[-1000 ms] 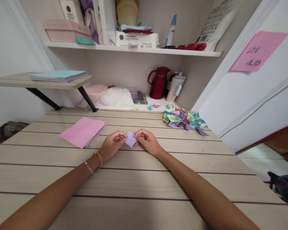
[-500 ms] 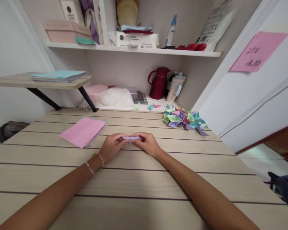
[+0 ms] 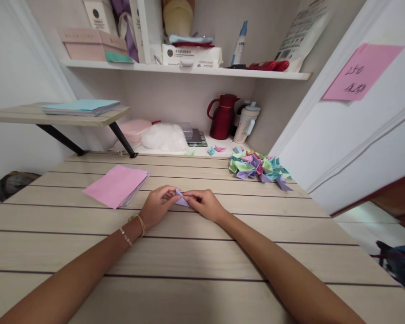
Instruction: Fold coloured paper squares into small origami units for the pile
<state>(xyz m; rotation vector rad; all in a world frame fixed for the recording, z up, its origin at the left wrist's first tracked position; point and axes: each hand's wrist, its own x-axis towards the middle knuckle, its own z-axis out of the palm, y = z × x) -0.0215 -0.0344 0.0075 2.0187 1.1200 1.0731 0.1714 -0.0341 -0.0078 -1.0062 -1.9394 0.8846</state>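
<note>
A small piece of folded purple paper (image 3: 181, 200) is pinched between my two hands above the middle of the wooden table (image 3: 195, 256). My left hand (image 3: 158, 204) grips its left side with thumb and fingers, and on the opposite side my right hand (image 3: 205, 203) pinches it too. Fingertips cover part of its outline, which looks triangular and pointed at the top. To the left lies a stack of paper sheets (image 3: 118, 185) with a pink one on top. A heap of folded paper boats (image 3: 258, 167) in several colours sits at the back right.
Behind the table, a red thermos jug (image 3: 223, 118), a speckled bottle (image 3: 246, 123) and a white plastic bag (image 3: 164, 137) stand in the nook. A small raised shelf (image 3: 118, 116) with blue paper (image 3: 84, 105) overhangs the back left. A wall shelf (image 3: 189, 71) runs above.
The purple paper has turned from a flat, narrow strip seen edge-on to an upright, triangular shape. My fingers have shifted slightly around it; both hands stay in nearly the same place.
</note>
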